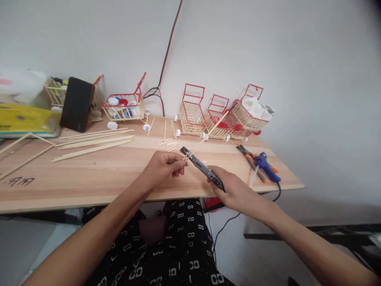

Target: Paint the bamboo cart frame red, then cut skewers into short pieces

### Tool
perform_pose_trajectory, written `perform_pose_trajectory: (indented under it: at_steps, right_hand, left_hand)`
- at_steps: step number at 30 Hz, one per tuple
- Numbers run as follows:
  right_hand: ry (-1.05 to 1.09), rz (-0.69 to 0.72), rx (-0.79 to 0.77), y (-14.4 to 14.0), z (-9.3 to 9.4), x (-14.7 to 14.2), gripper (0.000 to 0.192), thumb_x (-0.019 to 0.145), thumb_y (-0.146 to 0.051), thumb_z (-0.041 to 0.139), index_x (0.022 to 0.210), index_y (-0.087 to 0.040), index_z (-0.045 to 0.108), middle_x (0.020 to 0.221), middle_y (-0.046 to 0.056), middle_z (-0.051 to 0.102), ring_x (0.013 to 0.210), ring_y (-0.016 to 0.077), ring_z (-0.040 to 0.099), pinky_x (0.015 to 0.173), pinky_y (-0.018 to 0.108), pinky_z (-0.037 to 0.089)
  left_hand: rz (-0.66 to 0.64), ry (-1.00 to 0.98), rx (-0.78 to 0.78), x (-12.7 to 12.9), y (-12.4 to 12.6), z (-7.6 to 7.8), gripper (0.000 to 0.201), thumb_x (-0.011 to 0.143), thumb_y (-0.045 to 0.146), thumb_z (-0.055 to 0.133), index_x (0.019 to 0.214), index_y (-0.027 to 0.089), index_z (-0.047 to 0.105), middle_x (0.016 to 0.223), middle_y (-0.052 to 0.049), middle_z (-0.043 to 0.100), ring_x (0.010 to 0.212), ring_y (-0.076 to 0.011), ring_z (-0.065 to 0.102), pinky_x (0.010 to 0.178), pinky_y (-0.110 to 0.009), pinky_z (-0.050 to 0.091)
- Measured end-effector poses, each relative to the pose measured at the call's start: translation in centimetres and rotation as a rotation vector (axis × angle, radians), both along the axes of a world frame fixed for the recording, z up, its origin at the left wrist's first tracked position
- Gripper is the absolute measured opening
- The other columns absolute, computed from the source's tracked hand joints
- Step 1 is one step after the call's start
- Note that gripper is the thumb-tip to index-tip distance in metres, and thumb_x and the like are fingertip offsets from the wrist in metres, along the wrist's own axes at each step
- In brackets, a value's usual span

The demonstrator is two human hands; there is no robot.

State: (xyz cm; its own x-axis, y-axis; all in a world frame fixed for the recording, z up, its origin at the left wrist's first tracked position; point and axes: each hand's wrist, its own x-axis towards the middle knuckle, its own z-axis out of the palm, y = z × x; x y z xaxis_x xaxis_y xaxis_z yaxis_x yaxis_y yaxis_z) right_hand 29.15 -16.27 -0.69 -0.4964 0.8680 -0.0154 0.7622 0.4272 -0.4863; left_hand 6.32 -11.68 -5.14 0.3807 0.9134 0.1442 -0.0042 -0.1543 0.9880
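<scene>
My left hand (168, 167) pinches short thin wooden sticks (187, 157) between thumb and fingertips. Their ends meet the far part of a long dark-grey hand tool (203, 168), whose exact kind I cannot make out. The near end of that tool is gripped in my right hand (230, 183), with the fingers wrapped round it. Just beyond my left hand lie several short cut stick pieces (169, 143) on the wooden table (119, 174).
Small stick-built shopping carts (193, 115) line the wall, one holding bottle caps (123, 102). Long sticks (95, 147) and a black phone (77, 104) are at left. Orange-handled pliers (253, 163) and a blue glue gun (268, 167) lie at right, near the table's edge.
</scene>
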Motion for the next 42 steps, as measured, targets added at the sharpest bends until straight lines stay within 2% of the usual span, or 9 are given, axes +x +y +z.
perform_pose_trajectory:
  at_steps: [3,6,12,15,17,22,26,32,42]
  right_hand:
    - [0.058,0.069,-0.018,0.4,-0.4,0.5,0.051,0.079,-0.009,0.048,0.129,-0.018,0.043,0.125,0.012,0.055,0.112,0.0245,0.053,0.095,0.041,0.041]
    - [0.102,0.098,-0.123,0.8,-0.4,0.7,0.037,0.088,-0.022,0.048,0.125,-0.019,0.047,0.121,0.01,0.057,0.109,0.0232,0.054,0.095,0.041,0.042]
    - [0.204,0.105,-0.385,1.1,0.8,0.5,0.028,0.089,-0.036,0.052,0.11,-0.018,0.058,0.115,0.006,0.062,0.107,0.0223,0.057,0.096,0.038,0.041]
    - [0.191,0.073,-0.405,0.9,1.3,0.6,0.033,0.089,-0.042,0.052,0.109,-0.018,0.06,0.113,0.007,0.064,0.106,0.0239,0.057,0.096,0.04,0.041]
    - [0.161,0.043,-0.376,0.6,1.4,0.7,0.036,0.089,-0.045,0.051,0.109,-0.018,0.06,0.113,0.007,0.064,0.105,0.0244,0.057,0.096,0.04,0.041]
    - [0.098,0.053,-0.338,0.3,1.6,0.6,0.035,0.09,-0.049,0.047,0.103,-0.019,0.059,0.1,0.006,0.065,0.091,0.022,0.058,0.083,0.035,0.047]
    - [0.077,0.05,-0.311,0.2,1.8,0.3,0.031,0.09,-0.045,0.047,0.1,-0.018,0.058,0.094,0.005,0.063,0.085,0.0195,0.057,0.079,0.033,0.047]
    - [0.04,0.037,-0.291,0.2,1.9,0.2,0.028,0.09,-0.041,0.049,0.102,-0.019,0.058,0.095,0.004,0.063,0.085,0.0185,0.057,0.077,0.031,0.045]
    - [0.019,0.006,-0.264,0.4,1.7,0.5,0.03,0.089,-0.043,0.049,0.101,-0.017,0.059,0.089,0.005,0.064,0.081,0.0191,0.057,0.075,0.032,0.045]
  left_hand:
    - [-0.079,-0.053,-0.022,-0.4,-0.2,0.0,0.024,0.078,0.031,0.062,0.064,0.012,0.062,0.059,-0.001,0.061,0.05,-0.0073,0.051,0.05,-0.019,0.041]
    - [-0.042,-0.053,0.01,-0.3,-0.7,0.1,0.023,0.08,0.029,0.06,0.064,0.013,0.061,0.059,0.0,0.06,0.05,-0.0071,0.05,0.05,-0.019,0.041]
    - [0.319,0.189,0.319,0.7,-1.5,0.7,0.024,0.084,0.021,0.056,0.06,0.015,0.059,0.057,0.003,0.057,0.054,-0.008,0.049,0.055,-0.021,0.038]
    - [0.423,0.287,0.394,0.6,-1.6,0.9,0.024,0.084,0.018,0.054,0.06,0.016,0.058,0.057,0.003,0.057,0.056,-0.0087,0.05,0.057,-0.022,0.037]
    - [0.394,0.271,0.316,0.3,-1.6,1.0,0.025,0.083,0.021,0.055,0.059,0.016,0.058,0.055,0.003,0.057,0.054,-0.0086,0.049,0.054,-0.021,0.037]
    - [0.101,-0.017,-0.067,-0.1,-1.5,1.0,0.023,0.08,0.029,0.06,0.064,0.013,0.061,0.057,0.0,0.06,0.047,-0.0072,0.049,0.048,-0.019,0.04]
    - [0.014,-0.13,-0.224,-0.1,-1.5,0.7,0.018,0.076,0.028,0.064,0.073,0.011,0.066,0.058,-0.001,0.062,0.048,-0.0065,0.051,0.048,-0.018,0.041]
    - [-0.018,-0.16,-0.294,0.0,-1.3,0.3,0.017,0.074,0.028,0.067,0.071,0.011,0.066,0.059,-0.001,0.063,0.047,-0.0059,0.051,0.048,-0.018,0.041]
    - [-0.011,-0.144,-0.325,0.4,-1.5,0.8,0.014,0.075,0.025,0.067,0.069,0.012,0.066,0.059,-0.003,0.065,0.048,-0.0058,0.052,0.046,-0.017,0.042]
